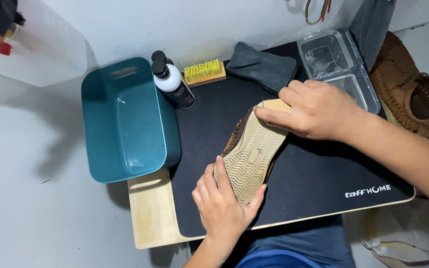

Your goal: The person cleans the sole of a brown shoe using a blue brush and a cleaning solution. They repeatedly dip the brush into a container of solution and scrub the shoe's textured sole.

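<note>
I am looking down at a black rubber mat (314, 183) lying on a pale wooden board (152, 213), and I am judging where this could slip. To the left, a teal plastic basin (125, 119) is sitting partly on the board's edge, touching the mat; a hard push leftward could be knocking it off. At the far right a second brown shoe (408, 84) is resting off the mat, well apart from the work.

In the middle, the brown shoe (249, 151) is lying sole up and tilted on the mat. My left hand (222, 203) is pressing on the near end of the sole, fingers together over the tread and thumb hooked round the edge. My right hand (314, 109) is closing over a wooden brush (275, 105) at the far end of the sole; its bristles are hidden, so I cannot tell how firmly they are meeting the tread. If the left hand is easing off, the shoe could be pivoting under the brush.

Behind, a clear plastic tray (341, 64) and a grey cloth (261, 67) are lying near the right hand's knuckles. The upright bottle with a black pump (172, 82) is looking easiest to topple, just beside the yellow-bristled brush (203, 73).
</note>
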